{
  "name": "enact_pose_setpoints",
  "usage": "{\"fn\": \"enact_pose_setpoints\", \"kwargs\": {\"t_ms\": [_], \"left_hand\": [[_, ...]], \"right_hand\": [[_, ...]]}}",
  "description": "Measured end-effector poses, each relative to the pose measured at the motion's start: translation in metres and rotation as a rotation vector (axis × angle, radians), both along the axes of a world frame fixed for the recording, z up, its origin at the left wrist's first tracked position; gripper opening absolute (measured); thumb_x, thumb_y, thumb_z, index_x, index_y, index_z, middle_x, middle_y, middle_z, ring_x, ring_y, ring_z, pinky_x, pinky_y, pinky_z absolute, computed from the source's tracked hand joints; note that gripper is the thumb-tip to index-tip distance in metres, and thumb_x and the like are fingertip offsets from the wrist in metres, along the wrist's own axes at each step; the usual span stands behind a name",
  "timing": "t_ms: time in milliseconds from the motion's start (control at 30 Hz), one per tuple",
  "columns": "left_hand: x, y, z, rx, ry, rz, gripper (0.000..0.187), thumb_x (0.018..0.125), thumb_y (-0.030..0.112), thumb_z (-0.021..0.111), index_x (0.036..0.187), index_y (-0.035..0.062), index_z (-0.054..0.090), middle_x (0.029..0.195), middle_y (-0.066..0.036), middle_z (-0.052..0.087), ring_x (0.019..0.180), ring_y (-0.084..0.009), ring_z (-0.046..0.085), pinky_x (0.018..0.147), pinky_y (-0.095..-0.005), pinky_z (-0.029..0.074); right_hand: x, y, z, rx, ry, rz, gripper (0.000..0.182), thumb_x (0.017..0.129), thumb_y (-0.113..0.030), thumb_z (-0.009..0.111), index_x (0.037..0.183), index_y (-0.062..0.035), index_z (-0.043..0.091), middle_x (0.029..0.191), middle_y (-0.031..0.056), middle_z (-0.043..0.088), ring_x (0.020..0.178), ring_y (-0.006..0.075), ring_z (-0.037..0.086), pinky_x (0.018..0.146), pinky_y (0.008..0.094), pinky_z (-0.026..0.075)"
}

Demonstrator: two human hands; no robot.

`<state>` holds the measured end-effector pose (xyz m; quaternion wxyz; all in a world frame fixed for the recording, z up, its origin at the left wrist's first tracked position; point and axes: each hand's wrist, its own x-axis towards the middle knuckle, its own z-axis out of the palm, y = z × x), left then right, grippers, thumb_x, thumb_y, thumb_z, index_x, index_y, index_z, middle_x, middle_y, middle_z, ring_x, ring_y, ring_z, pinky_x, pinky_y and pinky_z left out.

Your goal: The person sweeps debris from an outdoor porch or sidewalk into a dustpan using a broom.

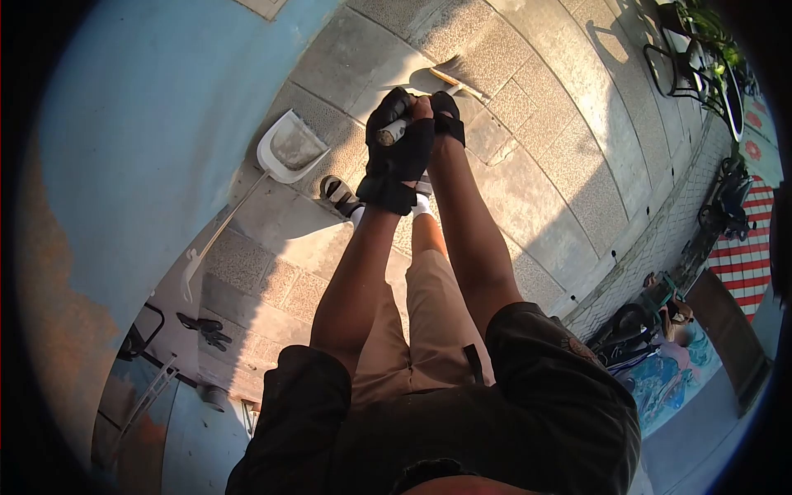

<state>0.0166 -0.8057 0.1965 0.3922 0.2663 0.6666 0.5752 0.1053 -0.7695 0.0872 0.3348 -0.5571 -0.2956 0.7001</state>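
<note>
Black fingerless gloves cover both hands, which are close together at the upper middle of the head view. My left hand (402, 153) is wrapped round a pale stick handle (392, 133), whose blunt end points back toward the camera. Touching or nearly touching it, my right hand (446, 115) has curled fingers, mostly hidden by the glove and the left hand. Just beyond the hands is a broom head (459, 83) with dark bristles near the paving; its join with the handle is hidden. A white dustpan (293, 147) with a long handle lies left of my hands.
A blue wall (181, 91) rises on the left. Paving slabs (536, 140) stretch ahead, partly sunlit. My sandalled foot (339, 194) is below the hands. On the right are a parked motorcycle (728, 198), plants, a striped red and white surface (747, 256) and another person (676, 351).
</note>
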Motion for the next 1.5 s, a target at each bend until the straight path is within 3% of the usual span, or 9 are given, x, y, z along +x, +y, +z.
{"fn": "enact_pose_setpoints", "kwargs": {"t_ms": [133, 200, 467, 500, 600, 733, 967, 1333, 1500], "left_hand": [[-0.044, 0.009, -0.006, -0.054, 0.026, 0.095, 0.022, 0.087, 0.017, 0.060, 0.068, 0.0070, 0.053, 0.061, 0.001, 0.056, 0.056, -0.0078, 0.050, 0.055, -0.0244, 0.039], [-0.052, 0.014, -0.005, -0.021, 0.099, 0.094, 0.023, 0.086, 0.017, 0.060, 0.067, 0.0070, 0.054, 0.060, 0.001, 0.055, 0.056, -0.0078, 0.049, 0.054, -0.0247, 0.039], [-0.065, 0.013, 0.014, 0.029, 0.199, 0.097, 0.024, 0.086, 0.016, 0.061, 0.065, 0.0054, 0.054, 0.060, 0.002, 0.052, 0.057, -0.0070, 0.046, 0.055, -0.0247, 0.038], [-0.056, 0.005, 0.022, 0.027, 0.153, 0.112, 0.025, 0.086, 0.015, 0.062, 0.065, 0.0055, 0.054, 0.060, 0.002, 0.052, 0.057, -0.0073, 0.046, 0.055, -0.0249, 0.038], [-0.024, -0.014, 0.036, 0.173, 0.281, -0.010, 0.016, 0.079, 0.007, 0.065, 0.070, 0.0047, 0.052, 0.063, -0.006, 0.054, 0.061, -0.0176, 0.057, 0.062, -0.0282, 0.047], [-0.002, -0.022, 0.022, 0.300, 0.230, -0.031, 0.018, 0.084, 0.008, 0.064, 0.070, 0.0033, 0.053, 0.064, -0.001, 0.049, 0.063, -0.0092, 0.047, 0.060, -0.0248, 0.040], [-0.063, 0.007, -0.012, 0.069, -0.055, 0.235, 0.028, 0.089, 0.017, 0.056, 0.065, 0.0065, 0.048, 0.058, 0.002, 0.049, 0.055, -0.0083, 0.044, 0.054, -0.0243, 0.035], [-0.061, -0.036, -0.024, -0.001, 0.028, 0.328, 0.033, 0.091, 0.021, 0.055, 0.063, 0.0062, 0.047, 0.058, 0.001, 0.047, 0.055, -0.0085, 0.042, 0.053, -0.0256, 0.033], [-0.046, -0.063, -0.019, 0.017, 0.428, 0.273, 0.027, 0.086, 0.015, 0.062, 0.064, 0.0060, 0.050, 0.058, -0.005, 0.051, 0.051, -0.0138, 0.046, 0.050, -0.0299, 0.037]], "right_hand": [[-0.062, 0.030, 0.013, -0.215, -0.286, 0.207, 0.016, 0.086, -0.014, 0.050, 0.085, -0.0019, 0.061, 0.080, 0.0122, 0.063, 0.078, 0.0253, 0.062, 0.065, 0.0346, 0.048], [-0.083, 0.038, -0.030, -0.506, 0.102, -0.113, 0.019, 0.087, -0.018, 0.050, 0.085, -0.0028, 0.060, 0.083, 0.0128, 0.063, 0.081, 0.0260, 0.061, 0.067, 0.0353, 0.048], [-0.113, 0.041, -0.082, -0.110, -0.033, 0.300, 0.023, 0.093, -0.021, 0.045, 0.094, -0.0028, 0.060, 0.089, 0.0105, 0.063, 0.080, 0.0219, 0.058, 0.072, 0.0314, 0.048], [-0.098, 0.029, -0.088, 0.044, 0.002, 0.260, 0.023, 0.093, -0.021, 0.045, 0.097, -0.0031, 0.059, 0.091, 0.0111, 0.062, 0.079, 0.0233, 0.057, 0.073, 0.0328, 0.048], [-0.062, 0.008, 0.014, -0.514, 0.718, -0.341, 0.011, 0.089, -0.018, 0.047, 0.086, -0.0073, 0.049, 0.075, 0.0061, 0.051, 0.065, 0.0198, 0.051, 0.059, 0.0313, 0.044], [-0.036, -0.007, 0.033, -0.557, 0.742, -0.506, 0.015, 0.087, -0.019, 0.047, 0.076, -0.0101, 0.043, 0.063, 0.0029, 0.044, 0.054, 0.0185, 0.047, 0.050, 0.0306, 0.041], [-0.083, 0.011, -0.003, 0.436, -0.676, 0.568, 0.013, 0.084, -0.016, 0.062, 0.081, -0.0033, 0.062, 0.081, 0.0162, 0.066, 0.079, 0.0257, 0.066, 0.067, 0.0358, 0.050], [-0.121, 0.001, 0.018, -0.578, 0.098, -0.149, 0.018, 0.082, -0.017, 0.042, 0.073, -0.0057, 0.053, 0.065, 0.0122, 0.054, 0.055, 0.0272, 0.050, 0.058, 0.0404, 0.042], [-0.135, -0.012, -0.065, -0.753, 0.577, -0.301, 0.009, 0.082, -0.010, 0.041, 0.078, -0.0036, 0.045, 0.064, 0.0086, 0.045, 0.051, 0.0206, 0.044, 0.049, 0.0337, 0.040]]}}
